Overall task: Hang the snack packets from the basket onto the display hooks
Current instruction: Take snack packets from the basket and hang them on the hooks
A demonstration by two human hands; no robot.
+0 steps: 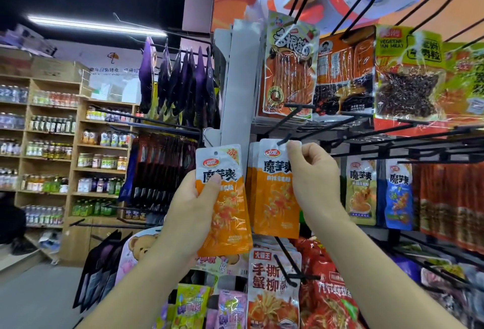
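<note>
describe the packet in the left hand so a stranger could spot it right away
Find the grey upright post of the snack rack. At its lower end the left hand grips an orange-and-white packet. Unlike its twin beside it, it hangs on no hook.

- Views: one, worn on the head, wide-angle.
- Facing: forward, tilted a little upward, at the left end of a display rack [230, 79].
- Nearness: close; reaching in from the bottom edge to mid-frame, the left hand [191, 210] grips an orange packet [225, 197] and the right hand [311, 179] pinches a second packet [275, 192].
- Coverage: the rack fills the right half; store shelves [52, 145] stand well back at left, with a ceiling light [97, 24] at upper left.
</note>
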